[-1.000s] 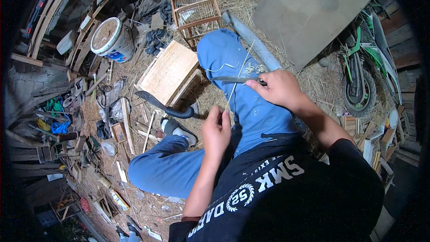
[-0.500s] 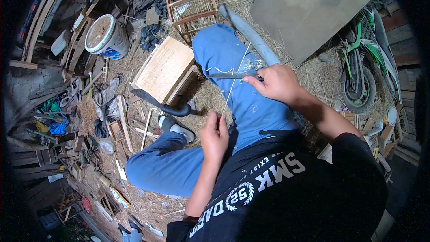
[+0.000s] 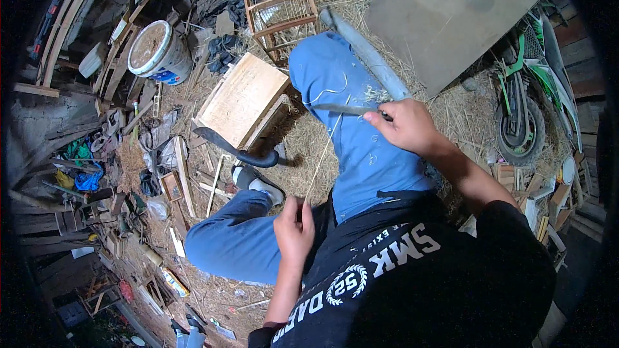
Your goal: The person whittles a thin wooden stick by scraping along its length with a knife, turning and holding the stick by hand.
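My right hand (image 3: pixel 406 127) grips a knife (image 3: pixel 342 109) over my raised right thigh (image 3: pixel 361 167), blade across a thin pale strip (image 3: pixel 322 160). My left hand (image 3: pixel 294 232), lower and nearer my body, pinches the lower end of that strip. Pale shavings (image 3: pixel 373 94) and curls lie on the denim by the blade. A curved dark blade with a black handle (image 3: pixel 256 157) lies beside a pale wooden box (image 3: pixel 242 100), left of my leg.
A wooden cage (image 3: pixel 280 6) and white bucket (image 3: pixel 159 51) stand beyond, near a grey pipe (image 3: pixel 367 51) and large board (image 3: pixel 451 13). A green motorbike (image 3: pixel 516 90) is at right. Wood scraps (image 3: pixel 180 174) and straw cover much of the floor.
My left hand has moved down toward my body, drawing the strip under the knife. My right hand stays at the thigh with the knife, shifted only slightly.
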Action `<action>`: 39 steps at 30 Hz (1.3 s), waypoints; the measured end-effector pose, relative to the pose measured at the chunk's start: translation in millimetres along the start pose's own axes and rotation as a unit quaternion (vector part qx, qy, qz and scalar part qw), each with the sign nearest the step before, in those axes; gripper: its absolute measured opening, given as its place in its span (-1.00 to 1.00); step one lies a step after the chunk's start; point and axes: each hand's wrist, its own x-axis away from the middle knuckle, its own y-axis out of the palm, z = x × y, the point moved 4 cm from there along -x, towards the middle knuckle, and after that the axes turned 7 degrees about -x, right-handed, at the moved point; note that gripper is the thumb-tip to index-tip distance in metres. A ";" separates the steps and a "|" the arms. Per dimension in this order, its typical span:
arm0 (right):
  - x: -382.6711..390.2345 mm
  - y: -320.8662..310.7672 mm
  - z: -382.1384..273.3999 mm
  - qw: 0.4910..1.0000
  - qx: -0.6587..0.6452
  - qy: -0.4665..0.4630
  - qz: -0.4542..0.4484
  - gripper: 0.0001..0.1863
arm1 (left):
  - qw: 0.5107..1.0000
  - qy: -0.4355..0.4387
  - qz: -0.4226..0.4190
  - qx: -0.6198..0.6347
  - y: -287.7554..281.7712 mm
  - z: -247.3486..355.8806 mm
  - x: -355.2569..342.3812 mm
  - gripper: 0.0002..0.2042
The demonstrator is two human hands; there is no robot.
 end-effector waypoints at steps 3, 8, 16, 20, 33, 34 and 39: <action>0.1 -3.4 -17.6 0.996 0.071 -0.050 -0.026 -0.31 | 0.999 0.044 0.027 0.013 17.1 27.6 -30.3 -0.89; -10.8 3.0 -24.7 0.988 0.127 -0.044 -0.077 -0.26 | 0.998 0.063 0.021 -0.009 38.9 55.4 -73.6 -0.86; -9.2 -5.9 -18.2 0.991 0.125 -0.003 -0.039 -0.26 | 0.995 0.078 0.025 -0.050 25.3 25.0 -44.8 -0.82; -9.5 -5.7 -15.2 0.992 0.122 0.014 -0.041 -0.27 | 0.998 0.043 0.006 -0.052 5.8 0.6 -13.0 -0.80; -2.3 0.1 -13.8 0.999 0.030 0.017 -0.012 -0.30 | 0.996 -0.022 -0.027 0.087 15.6 2.2 -23.3 -0.86; -2.1 0.2 -19.1 0.998 0.055 -0.008 -0.024 -0.30 | 0.990 -0.030 -0.042 0.128 23.4 7.2 -30.7 -0.85; -5.2 0.4 -32.6 0.988 0.131 -0.062 -0.054 -0.29 | 0.978 -0.030 -0.085 0.189 53.5 21.4 -65.1 -0.82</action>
